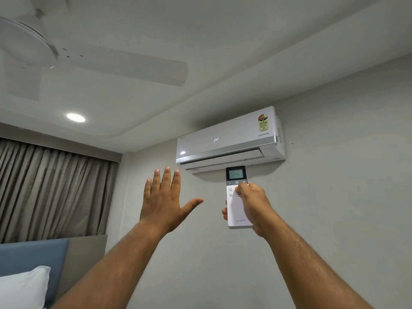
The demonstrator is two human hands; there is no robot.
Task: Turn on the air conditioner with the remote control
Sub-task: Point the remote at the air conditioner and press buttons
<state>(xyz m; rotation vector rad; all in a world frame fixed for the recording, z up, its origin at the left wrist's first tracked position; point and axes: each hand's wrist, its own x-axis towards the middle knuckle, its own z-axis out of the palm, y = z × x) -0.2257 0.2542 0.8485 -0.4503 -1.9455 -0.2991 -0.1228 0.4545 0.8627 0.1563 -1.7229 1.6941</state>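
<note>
Head view, tilted up toward the ceiling and wall: the right hand [252,204] is raised and wrapped around a white remote control [237,197], held upright with its dark screen end pointing up at the air conditioner [229,139]. The thumb lies across the upper buttons, just below the power symbol, and fingertips show round the remote's left edge. The air conditioner is mounted high on the far wall, directly above the remote; its front panel shows a lit "24°" and its lower flap looks slightly open. The left hand [165,201] is lifted beside the remote, palm away, fingers [166,179] spread wide and holding nothing. A ceiling fan [89,59] is at upper left, curtains [51,188] at left, and a pillow [24,288] near the bottom-left corner.
</note>
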